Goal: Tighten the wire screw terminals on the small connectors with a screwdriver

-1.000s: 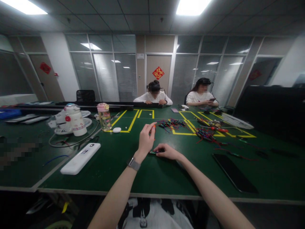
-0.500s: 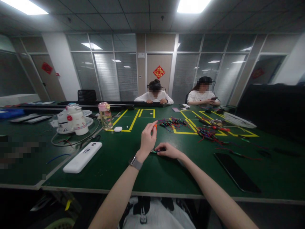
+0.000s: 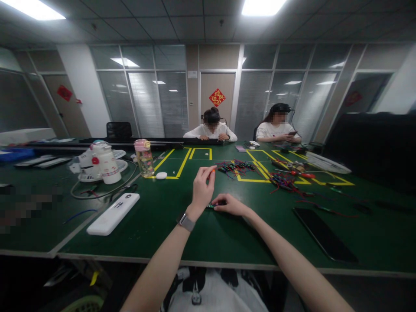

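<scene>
My left hand [image 3: 203,188] is raised over the green table, its fingers closed on a small orange item [image 3: 213,170] whose full shape is hidden. Just below and to the right, my right hand [image 3: 231,205] rests on the tabletop with its fingertips pinched on a small green circuit board [image 3: 210,206]. Part of the board is covered by the fingers. Beyond my hands lies a pile of small boards with red and blue wires [image 3: 236,167], and a second wired bundle [image 3: 283,181] sits to its right.
On the left are a white power bank [image 3: 113,214], a white kettle [image 3: 105,164] and a pink-lidded bottle [image 3: 144,160]. A black phone [image 3: 323,234] lies at the right. Red-handled tools [image 3: 302,174] are farther back. Two people sit across the table.
</scene>
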A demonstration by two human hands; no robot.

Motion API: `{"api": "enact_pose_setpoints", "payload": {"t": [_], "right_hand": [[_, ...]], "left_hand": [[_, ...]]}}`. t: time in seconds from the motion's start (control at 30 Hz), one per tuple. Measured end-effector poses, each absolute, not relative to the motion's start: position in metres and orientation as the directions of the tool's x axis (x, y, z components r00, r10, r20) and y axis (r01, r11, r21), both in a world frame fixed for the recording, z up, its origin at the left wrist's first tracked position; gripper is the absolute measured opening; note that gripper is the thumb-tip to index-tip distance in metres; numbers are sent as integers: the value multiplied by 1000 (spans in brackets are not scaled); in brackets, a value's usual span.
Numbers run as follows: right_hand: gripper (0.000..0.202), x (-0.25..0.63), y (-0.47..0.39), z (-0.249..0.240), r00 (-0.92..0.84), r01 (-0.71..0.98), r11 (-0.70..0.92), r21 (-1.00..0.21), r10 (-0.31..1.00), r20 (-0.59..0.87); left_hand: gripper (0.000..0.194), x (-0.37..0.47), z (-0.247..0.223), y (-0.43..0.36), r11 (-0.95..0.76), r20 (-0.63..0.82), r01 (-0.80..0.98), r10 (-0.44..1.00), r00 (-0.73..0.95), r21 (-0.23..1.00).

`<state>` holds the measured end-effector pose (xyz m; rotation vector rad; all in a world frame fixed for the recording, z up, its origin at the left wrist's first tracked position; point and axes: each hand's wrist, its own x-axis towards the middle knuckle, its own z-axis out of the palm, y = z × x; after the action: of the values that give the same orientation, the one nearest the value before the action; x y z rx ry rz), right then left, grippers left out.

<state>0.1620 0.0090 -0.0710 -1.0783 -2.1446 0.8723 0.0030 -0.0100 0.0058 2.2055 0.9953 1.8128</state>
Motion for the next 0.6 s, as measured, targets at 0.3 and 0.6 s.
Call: {"api": "enact_pose_setpoints", "payload": {"t": [0.3,0.6], "right_hand": [[24,162,9,-70,-505,460,457,-761,840,199],[21,161,9,-71,-495,448,427,-785,850,180]], "left_hand": [[30,2,5,-10,-789,831,375,551,83,486],[31,2,3,-8,-796,831,366,548,96,482]]}}
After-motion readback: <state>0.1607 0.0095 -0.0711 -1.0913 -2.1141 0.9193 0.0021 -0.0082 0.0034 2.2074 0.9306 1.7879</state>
